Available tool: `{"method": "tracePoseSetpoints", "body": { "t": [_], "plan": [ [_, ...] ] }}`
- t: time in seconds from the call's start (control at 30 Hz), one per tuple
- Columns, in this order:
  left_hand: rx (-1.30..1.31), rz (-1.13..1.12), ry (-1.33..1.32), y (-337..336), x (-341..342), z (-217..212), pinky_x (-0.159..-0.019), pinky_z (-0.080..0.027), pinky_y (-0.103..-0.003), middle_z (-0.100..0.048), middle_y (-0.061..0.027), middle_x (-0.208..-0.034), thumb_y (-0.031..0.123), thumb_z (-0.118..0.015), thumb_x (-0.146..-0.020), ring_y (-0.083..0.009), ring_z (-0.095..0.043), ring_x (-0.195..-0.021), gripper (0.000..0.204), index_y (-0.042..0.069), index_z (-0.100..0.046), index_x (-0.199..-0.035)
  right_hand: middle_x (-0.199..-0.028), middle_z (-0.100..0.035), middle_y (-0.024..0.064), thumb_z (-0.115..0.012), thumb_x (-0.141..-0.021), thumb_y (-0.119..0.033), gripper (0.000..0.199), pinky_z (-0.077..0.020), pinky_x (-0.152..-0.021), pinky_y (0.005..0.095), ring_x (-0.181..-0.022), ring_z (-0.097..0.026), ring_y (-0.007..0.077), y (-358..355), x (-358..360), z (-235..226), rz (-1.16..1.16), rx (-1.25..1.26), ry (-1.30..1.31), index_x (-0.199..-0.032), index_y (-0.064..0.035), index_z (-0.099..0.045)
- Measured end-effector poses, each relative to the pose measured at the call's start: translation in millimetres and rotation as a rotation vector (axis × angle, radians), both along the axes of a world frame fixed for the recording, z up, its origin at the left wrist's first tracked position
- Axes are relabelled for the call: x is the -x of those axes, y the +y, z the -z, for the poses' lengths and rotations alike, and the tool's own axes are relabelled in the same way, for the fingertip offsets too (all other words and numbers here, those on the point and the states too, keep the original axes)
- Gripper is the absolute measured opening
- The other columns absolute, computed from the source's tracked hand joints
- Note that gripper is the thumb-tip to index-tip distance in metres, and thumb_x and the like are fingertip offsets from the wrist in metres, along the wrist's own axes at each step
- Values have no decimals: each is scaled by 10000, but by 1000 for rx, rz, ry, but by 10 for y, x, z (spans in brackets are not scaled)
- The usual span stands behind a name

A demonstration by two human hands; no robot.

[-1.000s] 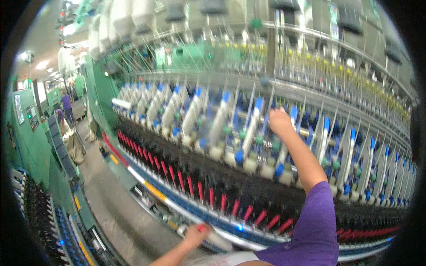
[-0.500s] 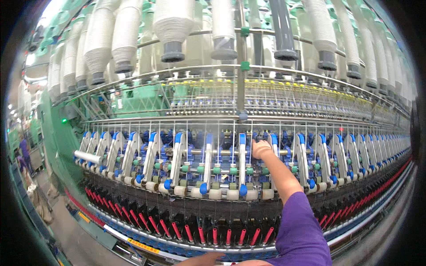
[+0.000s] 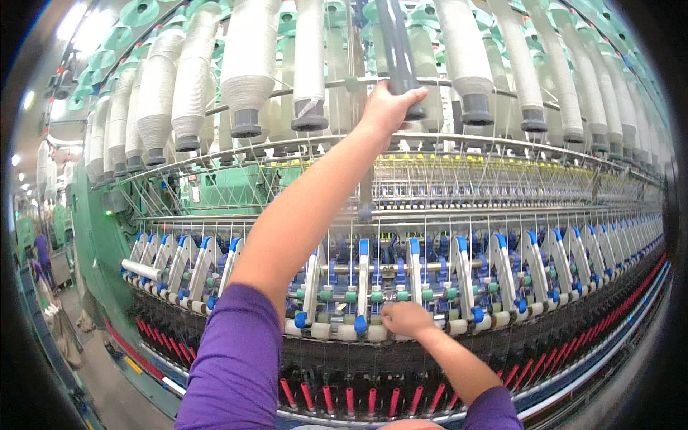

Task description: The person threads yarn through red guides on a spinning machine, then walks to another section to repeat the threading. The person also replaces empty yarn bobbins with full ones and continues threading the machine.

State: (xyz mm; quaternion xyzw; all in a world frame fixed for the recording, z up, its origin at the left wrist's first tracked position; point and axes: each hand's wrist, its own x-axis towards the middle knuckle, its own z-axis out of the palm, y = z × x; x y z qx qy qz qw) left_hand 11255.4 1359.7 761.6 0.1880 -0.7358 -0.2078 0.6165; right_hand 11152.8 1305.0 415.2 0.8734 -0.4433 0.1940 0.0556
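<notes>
My left hand [image 3: 387, 109] is raised high and wraps round the lower end of a bare dark grey bobbin [image 3: 396, 50], which hangs among the yarn-filled bobbins. Lower down, my right hand [image 3: 407, 319] is closed at the front rollers [image 3: 370, 331] of the spinning frame, between two blue-tipped roller arms. Whatever its fingers pinch, if anything, is too small to make out. One grey arm with a blue cap [image 3: 364, 247] stands just left of it. Beside the grey bobbin hangs a thick white roving bobbin [image 3: 464, 57].
Rows of white roving bobbins [image 3: 249, 68] hang overhead. Metal rails [image 3: 287, 148] cross behind my left forearm. Red spindle tubes [image 3: 350, 400] line the lower front. A green machine housing [image 3: 100, 236] stands at the left, beside an aisle [image 3: 140, 390] with a person in purple [image 3: 41, 251] farther back.
My left hand has risen from the lower edge to the grey bobbin. My right hand has dropped from the roller arms' tops to the front rollers. The view has tilted upward.
</notes>
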Motion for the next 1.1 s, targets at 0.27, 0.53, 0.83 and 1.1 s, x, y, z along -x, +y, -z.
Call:
{"method": "tracePoseSetpoints", "body": {
  "t": [0.27, 0.53, 0.83, 1.1],
  "plan": [
    [9, 47, 122, -285, -200, -224, -547, -543, -403, -545, -154, -949, 122, -732, -679, -232, -604, -631, 746, 27, -250, -1241, -881, -641, 138, -496, -809, -307, 252, -472, -740, 451, -845, -601, 333, -12, 45, 14, -79, 0, -13, -892, -115, -636],
    [-189, -168, -606, -103, -1107, 1285, -761, -482, -386, -567, -186, -1040, 175, -709, -571, -262, -594, -875, 865, 74, -303, -1328, -793, -642, 123, -563, -794, -264, 185, -477, -682, 433, -763, -608, 326, 98, -45, -90, -39, -31, -62, -838, -106, -648],
    [-499, -1033, -1267, -339, -2772, 3052, -1016, -194, -613, -424, -126, -1232, 0, -569, -682, -330, -355, -1220, 597, 132, -397, -1238, -801, -639, 98, -545, -805, -234, 167, -476, -688, 410, -792, -605, 298, 7, 23, -42, -150, -20, -99, -814, -92, -634],
    [43, -1132, -1021, 76, -2704, 3489, -994, -274, -566, -462, -154, -1192, 180, -569, -752, -326, -420, -1159, 478, 81, -447, -1203, -750, -629, 121, -566, -799, -252, 176, -476, -650, 426, -740, -607, 318, 31, -21, -79, -60, 24, -39, -795, -87, -628]
  ]
}}
